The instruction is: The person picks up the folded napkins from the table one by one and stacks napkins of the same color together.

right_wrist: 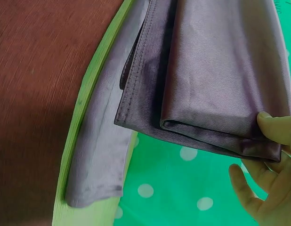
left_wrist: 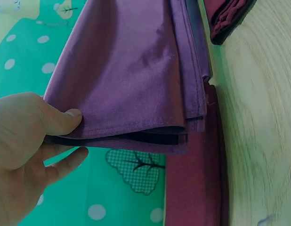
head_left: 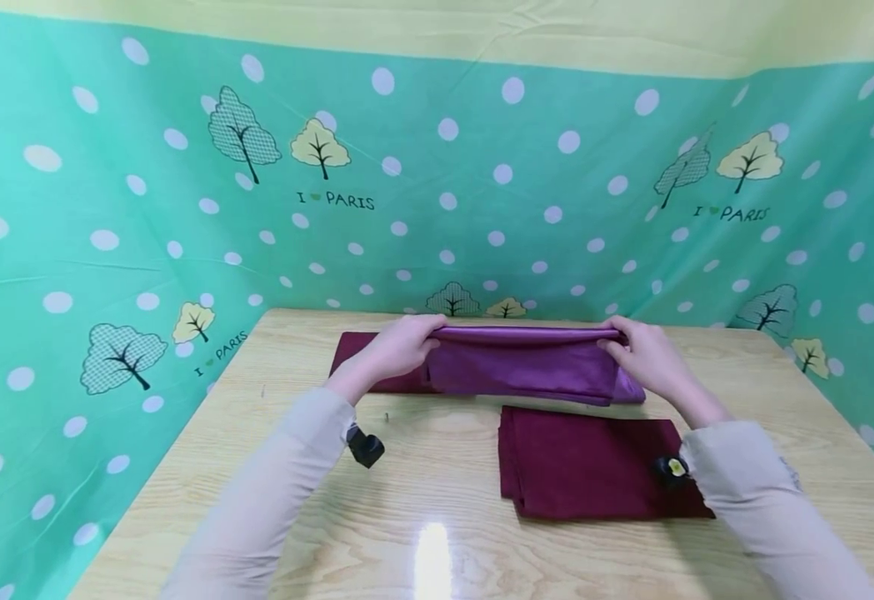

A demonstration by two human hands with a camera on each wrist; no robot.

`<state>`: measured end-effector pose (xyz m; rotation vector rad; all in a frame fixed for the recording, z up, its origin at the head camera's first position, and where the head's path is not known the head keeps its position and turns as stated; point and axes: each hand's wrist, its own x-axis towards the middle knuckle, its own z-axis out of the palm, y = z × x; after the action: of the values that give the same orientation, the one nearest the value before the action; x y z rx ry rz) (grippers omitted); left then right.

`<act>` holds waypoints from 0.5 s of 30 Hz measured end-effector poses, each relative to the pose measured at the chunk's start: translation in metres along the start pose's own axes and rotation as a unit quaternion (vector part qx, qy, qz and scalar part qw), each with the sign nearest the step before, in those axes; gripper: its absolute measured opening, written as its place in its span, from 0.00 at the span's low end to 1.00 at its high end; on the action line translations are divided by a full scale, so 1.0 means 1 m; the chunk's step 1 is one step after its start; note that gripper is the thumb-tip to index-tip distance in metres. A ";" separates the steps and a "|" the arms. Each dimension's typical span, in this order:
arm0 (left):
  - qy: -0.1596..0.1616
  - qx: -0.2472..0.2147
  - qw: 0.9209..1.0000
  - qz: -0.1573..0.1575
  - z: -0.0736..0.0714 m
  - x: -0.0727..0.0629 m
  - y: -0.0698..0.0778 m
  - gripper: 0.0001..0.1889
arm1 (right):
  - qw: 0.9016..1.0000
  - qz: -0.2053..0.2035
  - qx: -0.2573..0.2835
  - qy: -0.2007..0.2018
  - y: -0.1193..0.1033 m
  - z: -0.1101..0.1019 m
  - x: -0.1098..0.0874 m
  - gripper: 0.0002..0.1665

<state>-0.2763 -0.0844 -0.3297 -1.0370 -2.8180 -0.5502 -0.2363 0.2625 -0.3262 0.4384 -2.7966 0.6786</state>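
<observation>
A folded purple cloth (head_left: 519, 367) hangs between both hands over the back of the table, its top fold stretched fairly straight. My left hand (head_left: 407, 346) pinches its upper left corner, thumb on the near face, as the left wrist view shows. At the upper right corner, my right hand (head_left: 645, 354) grips the fold between thumb and fingers. Several layers with stitched hems show along the cloth's lower edge (right_wrist: 136, 106). Behind and below it lies another purple cloth (head_left: 629, 389), mostly hidden. A dark red folded cloth (head_left: 399, 383) lies at the back left, partly covered from view.
Another dark red folded cloth (head_left: 586, 467) lies on the wooden table (head_left: 422, 467) at front right, beneath the right forearm. A green dotted curtain (head_left: 481, 200) hangs along the table's back and sides. Small black cameras (head_left: 366, 447) sit on both wrists.
</observation>
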 end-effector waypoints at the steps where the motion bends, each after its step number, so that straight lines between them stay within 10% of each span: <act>1: 0.001 -0.003 1.000 -0.002 0.002 0.002 0.001 0.13 | 1.000 0.003 0.001 -0.004 0.001 -0.001 -0.001 0.06; 15: 0.048 -0.094 0.993 -0.055 0.025 0.023 0.006 0.07 | 1.000 0.013 -0.017 -0.010 0.023 -0.018 -0.010 0.10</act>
<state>-0.2891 -0.0570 -0.3460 -0.8598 -2.7942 -0.8660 -0.2324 0.2931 -0.3226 0.4046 -2.8321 0.6359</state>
